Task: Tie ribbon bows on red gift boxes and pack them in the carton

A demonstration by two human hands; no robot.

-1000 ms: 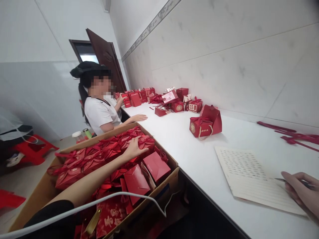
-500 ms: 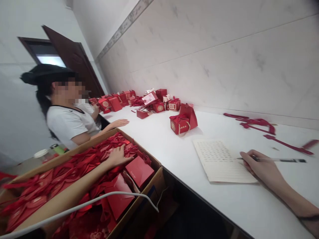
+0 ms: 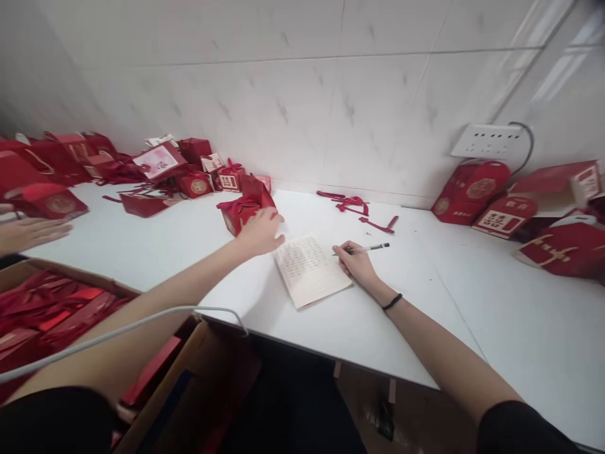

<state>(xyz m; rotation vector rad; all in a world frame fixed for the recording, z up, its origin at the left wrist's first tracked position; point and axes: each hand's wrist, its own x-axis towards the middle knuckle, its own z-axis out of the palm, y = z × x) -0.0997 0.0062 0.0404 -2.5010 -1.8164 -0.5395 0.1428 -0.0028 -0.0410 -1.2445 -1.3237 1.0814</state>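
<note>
Holds a slim black-and-grey pen (image 3: 374, 246) over a cream, lined paper notebook (image 3: 312, 280), centre of frame
Pinches the pen in curled fingers of the right hand (image 3: 358, 263), near the notebook's right edge; holds the left hand (image 3: 259, 234), thumb apart, fingers loosely bent, at a red folded-card gift box (image 3: 230, 218) left of centre, cannot tell whether gripping it

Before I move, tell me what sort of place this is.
Likely a gift-packaging workroom: a cardboard carton holds red gift boxes, more sit on the white table, and loose ribbons lie by the tiled wall.
</note>
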